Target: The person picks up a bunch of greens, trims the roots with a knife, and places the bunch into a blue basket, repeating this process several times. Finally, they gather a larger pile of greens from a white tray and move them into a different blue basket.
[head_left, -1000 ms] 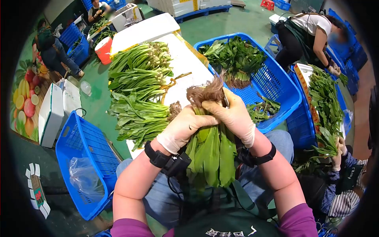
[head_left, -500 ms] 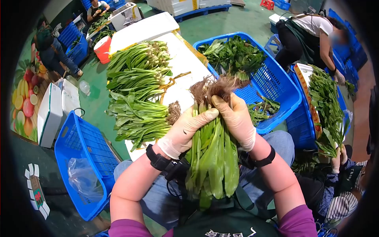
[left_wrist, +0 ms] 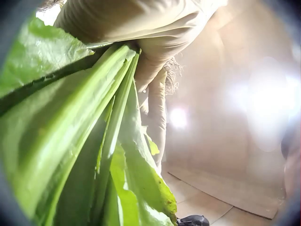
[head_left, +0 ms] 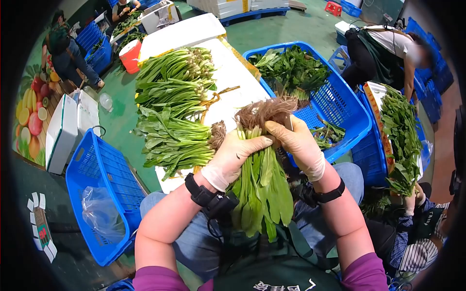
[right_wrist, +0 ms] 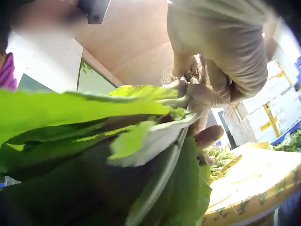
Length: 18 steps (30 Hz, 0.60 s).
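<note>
A bunch of long green leaves [head_left: 262, 189] hangs over the lap, its brown stringy roots [head_left: 267, 111] at the top. The gloved left hand [head_left: 233, 157] grips the bunch from its left side, thumb across the stems. From the other side the gloved right hand [head_left: 302, 145] pinches stems just under the roots, its thumb close to the left thumb. In the left wrist view the leaves [left_wrist: 70, 136] fan out below the gloved palm. The right wrist view shows gloved fingers [right_wrist: 211, 92] curled at the stem tops above the leaves [right_wrist: 155, 183].
Bundled greens [head_left: 170, 92] lie in rows on a white foam board [head_left: 233, 72]. Right of it stands a blue basket [head_left: 335, 104] with more greens. An upright blue crate [head_left: 109, 174] with a plastic bag is at the left. Several other people work around, one bending at the upper right [head_left: 383, 48].
Both hands have stayed on the bunch, while its roots and leaves have shifted and spread differently. The head view has moved slightly. At the upper right the bending person's arm has moved.
</note>
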Each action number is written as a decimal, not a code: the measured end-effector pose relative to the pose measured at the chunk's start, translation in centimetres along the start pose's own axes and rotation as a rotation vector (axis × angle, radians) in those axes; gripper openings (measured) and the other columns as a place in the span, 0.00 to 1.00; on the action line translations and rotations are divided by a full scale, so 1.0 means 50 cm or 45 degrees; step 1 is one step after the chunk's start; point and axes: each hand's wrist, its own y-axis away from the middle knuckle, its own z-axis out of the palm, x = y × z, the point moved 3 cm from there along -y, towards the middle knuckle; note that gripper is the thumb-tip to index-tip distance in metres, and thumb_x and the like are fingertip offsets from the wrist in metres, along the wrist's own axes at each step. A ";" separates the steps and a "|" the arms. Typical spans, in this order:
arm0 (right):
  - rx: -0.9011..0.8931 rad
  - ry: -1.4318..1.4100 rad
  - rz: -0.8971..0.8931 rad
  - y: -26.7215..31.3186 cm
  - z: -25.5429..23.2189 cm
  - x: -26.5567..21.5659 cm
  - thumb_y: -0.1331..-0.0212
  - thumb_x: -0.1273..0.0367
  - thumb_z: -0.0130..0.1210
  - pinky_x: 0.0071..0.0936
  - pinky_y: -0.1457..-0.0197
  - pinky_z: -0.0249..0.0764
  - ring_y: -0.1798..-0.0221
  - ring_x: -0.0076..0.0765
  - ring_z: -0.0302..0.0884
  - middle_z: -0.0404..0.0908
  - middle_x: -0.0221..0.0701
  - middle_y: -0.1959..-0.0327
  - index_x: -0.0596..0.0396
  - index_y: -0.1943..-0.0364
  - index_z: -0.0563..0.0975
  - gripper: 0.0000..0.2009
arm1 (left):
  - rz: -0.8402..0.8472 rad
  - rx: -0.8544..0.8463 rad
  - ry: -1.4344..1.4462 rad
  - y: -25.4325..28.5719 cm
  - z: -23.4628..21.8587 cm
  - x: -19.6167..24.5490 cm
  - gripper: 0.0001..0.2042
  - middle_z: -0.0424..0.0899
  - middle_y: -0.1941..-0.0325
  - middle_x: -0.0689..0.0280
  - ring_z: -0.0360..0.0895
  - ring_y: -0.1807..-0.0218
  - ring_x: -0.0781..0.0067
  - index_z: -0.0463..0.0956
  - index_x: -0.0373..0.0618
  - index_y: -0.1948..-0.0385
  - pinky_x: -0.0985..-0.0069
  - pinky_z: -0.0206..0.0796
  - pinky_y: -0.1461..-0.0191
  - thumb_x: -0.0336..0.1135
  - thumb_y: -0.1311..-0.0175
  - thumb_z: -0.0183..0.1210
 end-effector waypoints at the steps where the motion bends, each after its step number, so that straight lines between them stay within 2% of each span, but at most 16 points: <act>1: 0.048 -0.002 0.004 0.001 -0.003 0.001 0.34 0.66 0.62 0.20 0.54 0.73 0.59 0.19 0.75 0.83 0.26 0.56 0.60 0.46 0.77 0.17 | -0.001 0.002 0.002 0.001 -0.001 0.005 0.18 0.83 0.51 0.62 0.84 0.53 0.71 0.73 0.38 0.42 0.69 0.80 0.48 0.26 0.33 0.61; 3: 0.159 0.006 0.036 0.006 -0.006 -0.009 0.35 0.67 0.62 0.18 0.65 0.67 0.70 0.17 0.70 0.81 0.22 0.66 0.58 0.51 0.80 0.13 | -0.075 0.031 0.056 0.002 0.002 0.010 0.17 0.84 0.52 0.62 0.84 0.54 0.70 0.74 0.38 0.43 0.69 0.80 0.48 0.25 0.34 0.61; 6: 0.171 -0.130 -0.039 -0.005 -0.007 0.013 0.35 0.67 0.63 0.19 0.66 0.68 0.71 0.17 0.70 0.81 0.23 0.68 0.59 0.53 0.81 0.11 | -0.118 0.021 0.038 0.000 -0.006 0.004 0.16 0.85 0.54 0.61 0.84 0.53 0.69 0.75 0.38 0.45 0.69 0.80 0.47 0.26 0.34 0.62; 13: 0.251 -0.025 -0.090 0.000 -0.001 0.030 0.36 0.72 0.62 0.17 0.67 0.70 0.71 0.16 0.72 0.82 0.24 0.67 0.59 0.53 0.82 0.10 | -0.155 0.050 0.122 -0.002 -0.022 -0.008 0.15 0.86 0.55 0.62 0.85 0.55 0.70 0.76 0.39 0.46 0.70 0.80 0.48 0.28 0.34 0.63; 15: 0.262 0.011 -0.064 0.004 0.001 0.028 0.35 0.71 0.62 0.20 0.61 0.73 0.66 0.18 0.75 0.84 0.25 0.63 0.60 0.54 0.81 0.09 | -0.174 0.004 0.137 -0.001 -0.017 -0.004 0.16 0.86 0.54 0.62 0.85 0.56 0.71 0.76 0.39 0.46 0.69 0.80 0.49 0.28 0.34 0.63; 18: 0.241 0.103 -0.081 0.008 0.006 0.016 0.34 0.70 0.61 0.20 0.60 0.73 0.64 0.18 0.76 0.84 0.25 0.62 0.60 0.55 0.81 0.09 | -0.188 0.065 0.100 -0.002 -0.029 -0.013 0.16 0.86 0.54 0.63 0.85 0.55 0.70 0.76 0.40 0.46 0.70 0.79 0.49 0.27 0.35 0.63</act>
